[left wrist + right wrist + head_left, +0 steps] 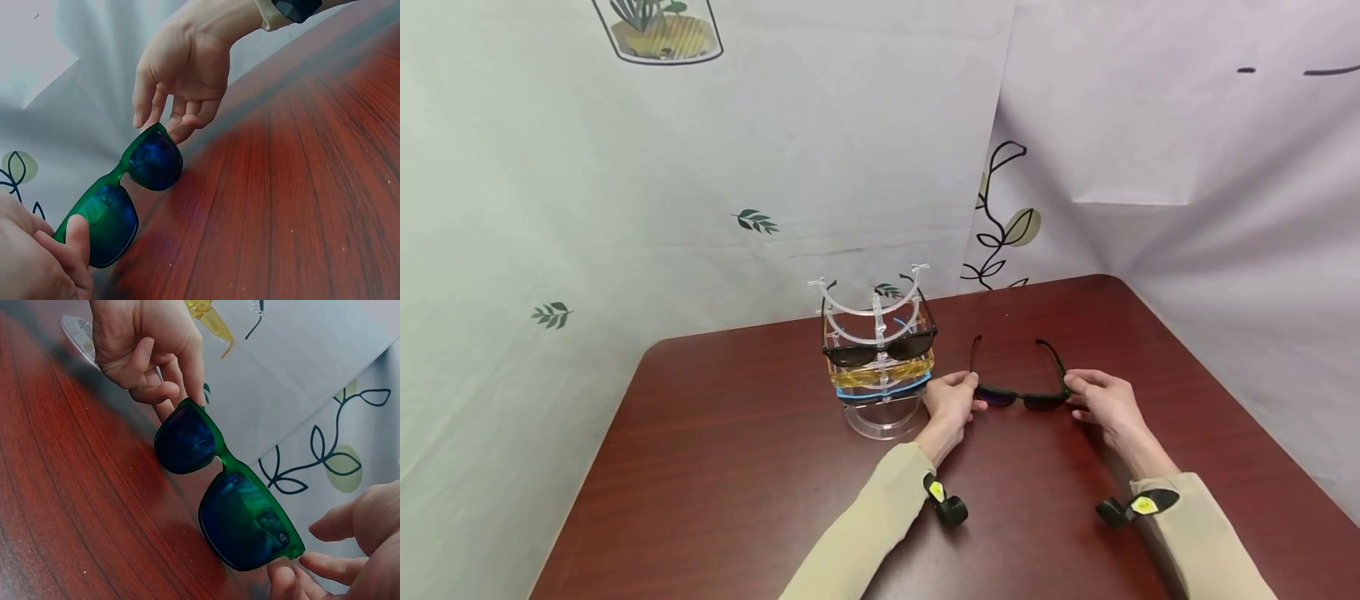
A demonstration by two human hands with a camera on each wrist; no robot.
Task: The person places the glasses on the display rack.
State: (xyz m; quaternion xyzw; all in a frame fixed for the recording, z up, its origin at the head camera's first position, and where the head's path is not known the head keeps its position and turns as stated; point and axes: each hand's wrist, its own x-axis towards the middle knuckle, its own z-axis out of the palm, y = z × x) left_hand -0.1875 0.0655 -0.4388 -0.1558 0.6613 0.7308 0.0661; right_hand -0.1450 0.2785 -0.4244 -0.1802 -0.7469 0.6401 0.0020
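A pair of green-framed sunglasses (1043,402) with blue-green mirrored lenses faces me over the right part of the table, temples unfolded and pointing away. At its left end, my left hand (951,402) pinches the frame corner near the hinge. The opposite corner is pinched by my right hand (1107,406). In the left wrist view, the fingers of the left hand (37,256) overlap the edge of one lens. The right wrist view shows the right hand (369,550) with thumb and fingers around the near frame end, close to small lettering on the lens.
Left of my left hand stands a clear eyewear display stand (880,433). It carries black sunglasses (853,357), a yellow pair (883,377) and a blue-rimmed pair (859,395); its top arm is bare. Printed cloth (880,150) hangs behind the dark red table (715,467).
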